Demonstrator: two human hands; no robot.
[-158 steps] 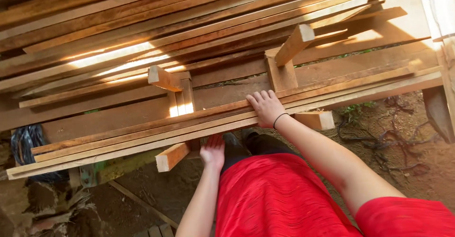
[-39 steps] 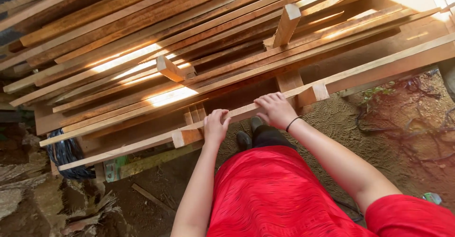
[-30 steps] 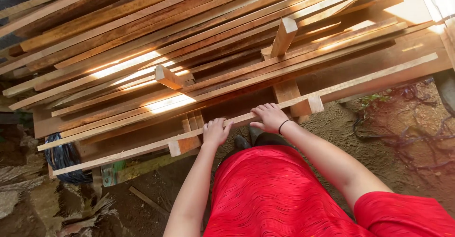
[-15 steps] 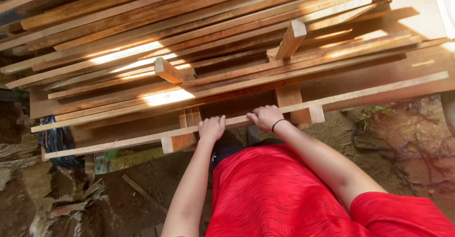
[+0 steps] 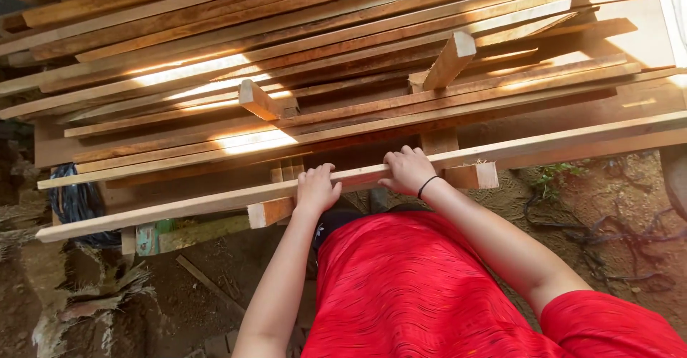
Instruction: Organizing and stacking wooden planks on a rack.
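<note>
A long pale wooden plank [image 5: 179,206] lies across the near edge of a stack of planks [image 5: 343,64], running from lower left to upper right. My left hand [image 5: 315,189] rests on top of it near the middle, fingers curled over its far edge. My right hand [image 5: 408,169], with a black band on the wrist, grips the same plank just to the right. Under the plank, short cross blocks [image 5: 269,211] [image 5: 472,175] stick out toward me. My red shirt fills the bottom of the view.
Short spacer blocks [image 5: 257,100] [image 5: 449,60] lie tilted on the stack. A dark bundle [image 5: 75,202] hangs at the left. Below is dirt ground with scraps [image 5: 207,283], roots and a small plant [image 5: 551,179] at the right.
Both hands have come onto the nearest plank and hold it. The plank has been drawn out from the stack toward me and now lies closer to level.
</note>
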